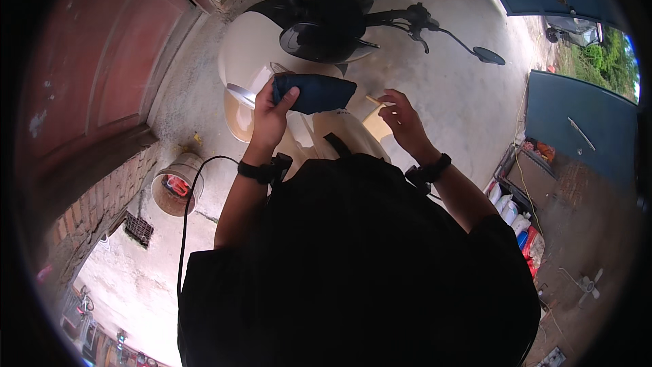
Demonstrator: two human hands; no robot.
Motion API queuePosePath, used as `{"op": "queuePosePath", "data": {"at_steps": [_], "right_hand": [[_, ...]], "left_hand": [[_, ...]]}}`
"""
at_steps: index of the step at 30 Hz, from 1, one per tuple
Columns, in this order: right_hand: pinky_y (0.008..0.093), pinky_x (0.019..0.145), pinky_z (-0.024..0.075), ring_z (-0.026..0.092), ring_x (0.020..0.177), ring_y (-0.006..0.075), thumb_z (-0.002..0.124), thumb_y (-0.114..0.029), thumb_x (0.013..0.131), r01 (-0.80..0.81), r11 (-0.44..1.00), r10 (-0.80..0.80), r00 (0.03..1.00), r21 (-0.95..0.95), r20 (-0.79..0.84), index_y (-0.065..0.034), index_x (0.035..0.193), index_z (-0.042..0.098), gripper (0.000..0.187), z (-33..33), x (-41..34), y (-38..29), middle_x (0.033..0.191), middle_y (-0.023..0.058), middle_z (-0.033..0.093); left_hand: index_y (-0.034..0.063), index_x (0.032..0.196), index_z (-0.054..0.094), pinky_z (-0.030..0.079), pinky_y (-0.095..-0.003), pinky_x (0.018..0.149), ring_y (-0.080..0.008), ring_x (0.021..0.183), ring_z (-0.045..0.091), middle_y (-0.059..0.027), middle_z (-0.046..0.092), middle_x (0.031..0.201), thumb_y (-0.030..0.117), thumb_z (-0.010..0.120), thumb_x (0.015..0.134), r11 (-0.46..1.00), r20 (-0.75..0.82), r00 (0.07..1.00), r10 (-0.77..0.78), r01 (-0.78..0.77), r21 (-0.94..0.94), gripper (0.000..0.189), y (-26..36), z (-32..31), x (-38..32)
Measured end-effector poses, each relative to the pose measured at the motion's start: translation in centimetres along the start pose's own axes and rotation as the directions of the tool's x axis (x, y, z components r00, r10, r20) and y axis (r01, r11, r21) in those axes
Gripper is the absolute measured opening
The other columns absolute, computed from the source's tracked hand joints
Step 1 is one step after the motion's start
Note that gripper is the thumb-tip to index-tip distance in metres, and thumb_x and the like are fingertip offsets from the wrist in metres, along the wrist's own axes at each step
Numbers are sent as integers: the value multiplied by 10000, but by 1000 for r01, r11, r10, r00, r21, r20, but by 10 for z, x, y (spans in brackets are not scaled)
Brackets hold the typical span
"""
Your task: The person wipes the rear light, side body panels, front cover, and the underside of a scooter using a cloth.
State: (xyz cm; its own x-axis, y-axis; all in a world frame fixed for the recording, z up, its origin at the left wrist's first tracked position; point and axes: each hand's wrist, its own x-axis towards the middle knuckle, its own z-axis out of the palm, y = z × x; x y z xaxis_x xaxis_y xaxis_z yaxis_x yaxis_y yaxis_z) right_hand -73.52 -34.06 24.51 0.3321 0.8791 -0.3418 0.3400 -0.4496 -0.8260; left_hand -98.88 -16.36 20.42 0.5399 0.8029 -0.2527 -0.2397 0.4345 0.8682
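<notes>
My left hand (273,112) grips a dark blue sheet (321,93) by its left end, thumb on top. The sheet has a rough lower edge, and I cannot tell whether it is cloth or abrasive paper. It is held just over the cream body (249,46) of a motor scooter. To the right, my right hand (405,122) is raised with its fingers curled, apart from the sheet. A short tan stick-like piece (374,99) shows at its fingertips; whether the fingers hold it is unclear. A tan panel (378,125) lies behind that hand.
The scooter's mirror (489,55) and brake lever (420,41) jut out at the upper right. A bucket (195,163) with red-orange contents stands at left, near a floor drain grate (138,230). A black cable (184,244) runs past my left arm. Sacks (509,211) line the right side.
</notes>
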Motion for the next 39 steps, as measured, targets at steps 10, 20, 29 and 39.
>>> {"op": "queuePosePath", "data": {"at_steps": [10, 20, 29, 39], "right_hand": [[327, 727, 542, 635, 885, 216, 714, -48, 832, 474, 764, -584, 797, -437, -155, -87, 1193, 640, 370, 50, 103, -117, 1003, 91, 630], [321, 669, 392, 526, 771, 203, 587, -138, 875, 741, -24, -823, 366, -671, 434, -103, 1346, 652, 476, -1, 128, -92, 908, 47, 568], [314, 713, 402, 551, 827, 177, 589, -142, 893, 795, -244, -753, 206, -556, 625, -153, 1318, 680, 435, -46, 146, -83, 1021, 42, 628], [407, 1147, 369, 518, 1341, 234, 622, -186, 867, 815, -333, -701, 123, -475, 702, -61, 1258, 679, 414, -3, 172, -144, 1451, 37, 562]], "left_hand": [[43, 1391, 460, 499, -351, 856, -241, 978, 576, -137, 523, 1208, 6, 697, 901, 761, -447, 671, 591, -279, 586, 545, 16, 45, 53], [7, 1479, 484, 379, -425, 1076, -373, 1215, 470, -239, 444, 1270, -17, 570, 953, 612, -516, 451, 729, -90, 786, 534, -70, 120, 58], [2, 1395, 503, 411, -402, 1022, -340, 1095, 512, -188, 501, 1178, 25, 703, 893, 764, -664, 414, 623, -139, 630, 541, -105, 156, 51], [-77, 1489, 398, 205, -527, 1211, -472, 1491, 250, -279, 354, 1571, 210, 533, 947, 490, -375, 388, 842, -257, 833, 628, -57, 111, 79]]}}
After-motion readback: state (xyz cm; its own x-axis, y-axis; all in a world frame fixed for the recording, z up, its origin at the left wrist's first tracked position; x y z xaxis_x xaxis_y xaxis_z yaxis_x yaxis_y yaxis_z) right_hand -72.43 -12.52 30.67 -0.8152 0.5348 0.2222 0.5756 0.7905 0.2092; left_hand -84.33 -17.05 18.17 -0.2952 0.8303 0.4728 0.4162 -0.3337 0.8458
